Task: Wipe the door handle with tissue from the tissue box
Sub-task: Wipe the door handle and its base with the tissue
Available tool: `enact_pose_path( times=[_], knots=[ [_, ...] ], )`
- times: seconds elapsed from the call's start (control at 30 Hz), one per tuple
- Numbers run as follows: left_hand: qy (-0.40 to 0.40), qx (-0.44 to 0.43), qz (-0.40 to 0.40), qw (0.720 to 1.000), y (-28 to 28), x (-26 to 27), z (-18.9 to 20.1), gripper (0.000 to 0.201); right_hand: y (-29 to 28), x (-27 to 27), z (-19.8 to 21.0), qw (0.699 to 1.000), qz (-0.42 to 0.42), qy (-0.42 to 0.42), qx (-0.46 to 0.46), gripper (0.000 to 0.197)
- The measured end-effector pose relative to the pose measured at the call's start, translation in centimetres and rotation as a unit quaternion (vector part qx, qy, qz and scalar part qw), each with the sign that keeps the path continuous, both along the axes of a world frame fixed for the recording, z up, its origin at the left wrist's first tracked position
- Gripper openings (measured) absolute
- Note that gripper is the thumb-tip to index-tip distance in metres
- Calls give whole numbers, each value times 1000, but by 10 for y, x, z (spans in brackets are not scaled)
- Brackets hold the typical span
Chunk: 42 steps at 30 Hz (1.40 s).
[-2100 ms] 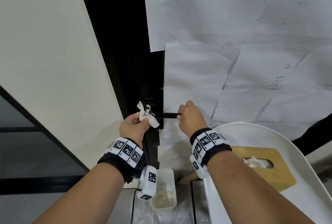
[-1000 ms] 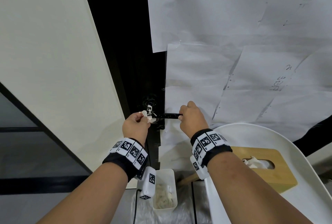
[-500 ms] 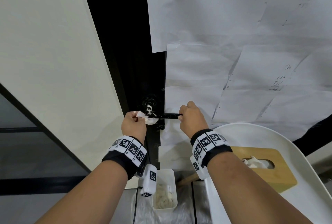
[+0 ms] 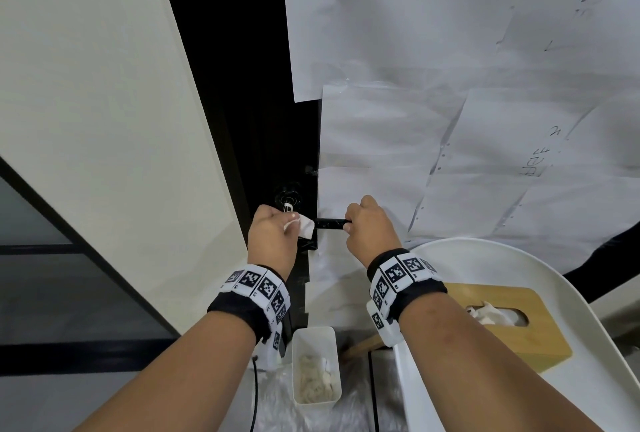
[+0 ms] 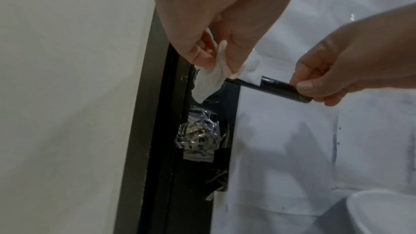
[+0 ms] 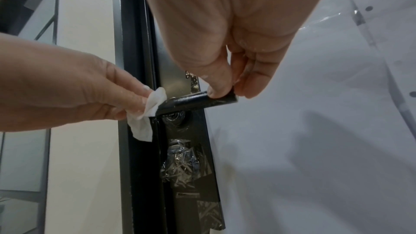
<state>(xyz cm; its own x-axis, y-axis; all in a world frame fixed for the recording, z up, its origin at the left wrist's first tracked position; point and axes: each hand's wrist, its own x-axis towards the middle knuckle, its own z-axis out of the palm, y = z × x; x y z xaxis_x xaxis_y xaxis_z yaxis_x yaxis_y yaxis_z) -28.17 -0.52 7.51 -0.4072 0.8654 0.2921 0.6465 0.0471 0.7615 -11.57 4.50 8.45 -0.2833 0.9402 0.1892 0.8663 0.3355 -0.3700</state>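
Left hand: the left hand (image 4: 273,241) has its fingers and thumb curled round a crumpled white tissue (image 4: 306,227), pinching it against the inner end of the door handle (image 4: 331,224), where the lever meets the door.
Right hand: the right hand (image 4: 369,229) pinches the free outer tip of the lever between thumb and curled fingers (image 6: 254,79); the thumb lies on the near face of the bar.
Handle relative to the grips: the black bar runs between the two hands, tissue at one end, right fingertips at the other, with a bare stretch of lever showing in the middle.
Tissue relative to the grip: part is bunched inside the left fingers, touching the bar; a loose tail hangs below the hand past the handle's base in both wrist views.
Tissue box: a wooden tissue box (image 4: 502,324) sits on a white tray (image 4: 540,268) beside and below the right forearm, well apart from either grip, with tissue poking from its slot.
Bin: a small white bin (image 4: 315,367) holding crumpled scraps stands below the left wrist.
Door: paper sheets (image 4: 450,85) cover the door face beyond the right hand.
Hidden or unclear: in the head view the backs of the hands cover both ends of the lever. The handle's base is partly masked by the tissue. A lump wrapped in crinkled clear plastic (image 6: 180,163) sits below the handle; what it wraps cannot be made out.
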Motion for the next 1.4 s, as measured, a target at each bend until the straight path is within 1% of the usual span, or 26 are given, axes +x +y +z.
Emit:
enact_pose_path(
  times=[0.13, 0.2, 0.27, 0.37, 0.4, 0.47, 0.53, 0.57, 0.6, 0.67, 0.77, 0.8, 0.87, 0.93, 1.07, 1.13, 1.2, 1.23, 1.3, 1.33, 1.4],
  knots=[
    [47, 25, -30, 998, -2, -3, -1, 14, 0, 0, 0, 1000, 3, -2, 1, 4],
    [37, 25, -34, 998, -5, -5, -3, 12, 0, 0, 1, 1000, 4, -2, 0, 4],
    [22, 11, -33, 999, -8, -6, -10, 14, 0, 0, 2, 1000, 4, -2, -2, 5],
    [21, -16, -24, 999, -15, -8, -25, 17, -1, 0, 3, 1000, 6, -5, -1, 7],
    [9, -38, -15, 999, -17, -10, -29, 18, -1, 0, 3, 1000, 5, -6, -2, 7],
    [-42, -95, 10, 994, -20, -12, -35, 19, -1, 0, 3, 1000, 5, -7, -3, 6],
    [-137, -133, 34, 981, -18, -14, -40, 17, -1, 0, 3, 1000, 3, -5, -4, 6],
    [-207, -137, 45, 968, -16, -15, -42, 18, -1, 0, 2, 1000, 3, -4, -4, 6],
    [-284, -133, 54, 948, -13, -15, -44, 19, -1, 0, 2, 1000, 3, -4, -4, 6],
    [-422, -122, 57, 897, -6, -16, -44, 21, -2, 1, 2, 1000, 3, -5, -5, 6],
    [-576, -94, 17, 812, 2, -12, -36, 29, -2, 1, 2, 1000, 5, -4, -4, 6],
    [-608, -84, 10, 789, 4, -10, -32, 30, -2, 1, 2, 1000, 5, -4, -4, 6],
    [-643, -68, 7, 763, 6, -6, -25, 32, -2, 0, 2, 1000, 5, -3, -5, 7],
    [-662, -61, 14, 746, 9, -4, -22, 36, -2, 1, 2, 1000, 4, 0, -3, 7],
    [-687, -40, 70, 722, 10, -6, -19, 41, -1, 2, 2, 1000, 5, -4, -4, 8],
    [-684, -21, 84, 725, 8, -3, -17, 39, -1, 2, 2, 1000, 5, -5, -5, 8],
    [-658, -1, 110, 745, 5, 2, -14, 34, -1, 2, 2, 1000, 7, -5, -4, 7],
    [-626, 10, 130, 769, 3, 3, -14, 33, -1, 2, 2, 1000, 8, -3, -4, 6],
    [-536, 39, 162, 828, 2, 2, -12, 32, -1, 2, 1, 1000, 10, -4, -2, 6],
    [-492, 55, 162, 854, 0, 1, -10, 31, -1, 2, 1, 1000, 11, -4, -2, 6],
    [-418, 69, 142, 894, -3, -2, -5, 27, -1, 2, 1, 1000, 10, -2, -2, 6]
  ],
)
